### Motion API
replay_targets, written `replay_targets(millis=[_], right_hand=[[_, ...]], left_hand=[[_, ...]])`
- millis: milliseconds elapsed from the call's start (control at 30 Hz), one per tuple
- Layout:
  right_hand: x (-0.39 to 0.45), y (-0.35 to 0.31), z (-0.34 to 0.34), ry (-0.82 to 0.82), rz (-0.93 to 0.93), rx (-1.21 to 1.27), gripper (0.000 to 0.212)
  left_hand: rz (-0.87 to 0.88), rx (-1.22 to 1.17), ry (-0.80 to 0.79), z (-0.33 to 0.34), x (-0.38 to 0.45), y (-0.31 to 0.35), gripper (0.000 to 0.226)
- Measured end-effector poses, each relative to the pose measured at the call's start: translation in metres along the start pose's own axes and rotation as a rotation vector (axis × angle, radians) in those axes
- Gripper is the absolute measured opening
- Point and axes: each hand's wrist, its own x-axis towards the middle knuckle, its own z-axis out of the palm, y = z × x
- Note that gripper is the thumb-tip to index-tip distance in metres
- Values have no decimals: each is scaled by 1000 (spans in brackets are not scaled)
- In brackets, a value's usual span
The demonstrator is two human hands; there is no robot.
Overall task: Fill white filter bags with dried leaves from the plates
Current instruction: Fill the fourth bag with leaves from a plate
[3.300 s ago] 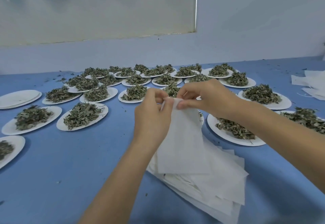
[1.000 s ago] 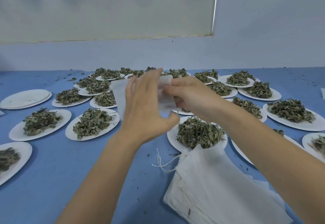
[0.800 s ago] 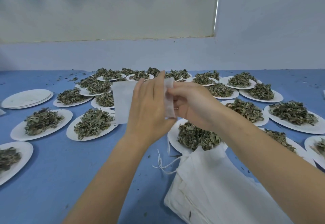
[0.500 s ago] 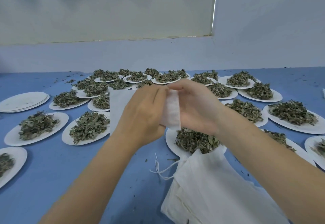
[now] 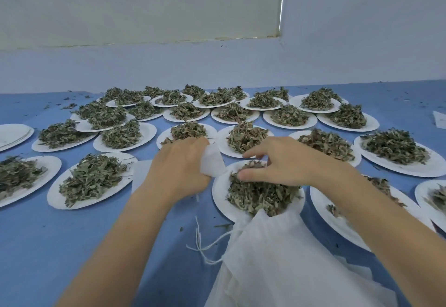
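Observation:
My left hand (image 5: pixel 179 169) grips a white filter bag (image 5: pixel 212 162) just left of the nearest white plate (image 5: pixel 220 192); part of the bag shows behind my wrist. My right hand (image 5: pixel 282 162) reaches down onto the heap of dried leaves (image 5: pixel 260 194) on that plate, fingers spread and curving over the leaves. Whether it holds any leaves is hidden. A stack of white filter bags (image 5: pixel 284 265) with loose drawstrings (image 5: pixel 205 246) lies at the near edge and overlaps the plate's front rim.
Several white plates heaped with dried leaves cover the blue table (image 5: pixel 48 246), one at the left (image 5: pixel 90 181) and one at the right (image 5: pixel 398 153). A stack of bare plates (image 5: pixel 13 134) sits far left. A wall runs behind the table.
Both hands came down from working the bag's mouth in the air. My right hand let go of the bag and dropped onto the leaves; my left hand keeps the bag.

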Motion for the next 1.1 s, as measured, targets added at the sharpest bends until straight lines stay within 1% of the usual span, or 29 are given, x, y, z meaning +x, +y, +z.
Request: replay_targets(millis=[33, 100, 167, 267, 333, 433, 500, 567, 700, 767, 833, 967, 1033, 1100], right_hand=[[0, 0, 3, -14, 10, -31, 69], [-1, -1, 6, -13, 6, -112, 68], [0, -4, 8, -1, -37, -149, 54], [2, -7, 9, 51, -94, -132, 33], [1, -6, 8, 107, -117, -109, 27], [-2, 1, 6, 245, -135, -38, 27], [-5, 4, 5, 340, -144, 61, 28], [-6, 4, 5, 396, -180, 152, 27], [-7, -3, 10, 358, -270, 185, 24], [-6, -5, 13, 334, -245, 239, 26], [-5, -5, 16, 347, -222, 288, 31], [-5, -8, 19, 391, -228, 364, 19], [-7, -11, 17, 354, -254, 387, 20], [-10, -12, 14, 254, -298, 421, 22]], left_hand=[[-5, -35, -21, 2, 3, -1, 31], [-2, -99, -57, 5, 5, -1, 36], [16, -112, -65, 8, 4, 2, 40], [24, -131, -60, 13, 2, 8, 48], [22, -156, -47, 15, 2, 10, 49], [24, -214, -35, 19, -1, 10, 51], [26, -266, -30, 22, -3, 11, 52], [26, -329, -15, 23, -5, 14, 53], [-29, -453, 10, 25, -7, 22, 50], [-63, -476, 21, 28, -8, 25, 49], [-101, -476, 37, 29, -8, 27, 48], [-136, -514, 44, 29, -9, 27, 36], [-135, -547, 46, 28, -11, 27, 33], [-136, -558, 44, 27, -11, 27, 37]])
